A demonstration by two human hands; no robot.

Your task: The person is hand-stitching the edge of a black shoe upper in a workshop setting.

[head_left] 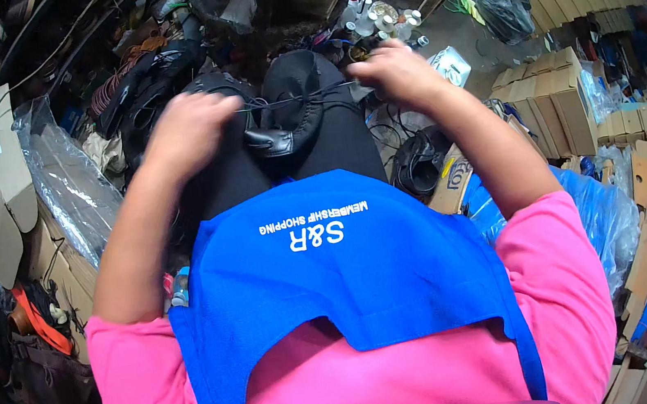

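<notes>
blue apron (366, 270), both hands' (189, 130) (396, 72) grip pinching thread (300, 96), brown boxes (549, 100) right

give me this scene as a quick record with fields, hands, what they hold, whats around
setting: cluttered workshop seen from above, person seated
clothing: pink sleeves, blue apron
left hand: closed on one end of a thin dark thread
right hand: closed on the other end, thread pulled taut between the hands
work piece: black shoe upper resting on the lap
left side: clear plastic sheeting, cardboard cutouts
right side: stacked cardboard boxes, blue plastic bag
ahead: small bottles
</notes>
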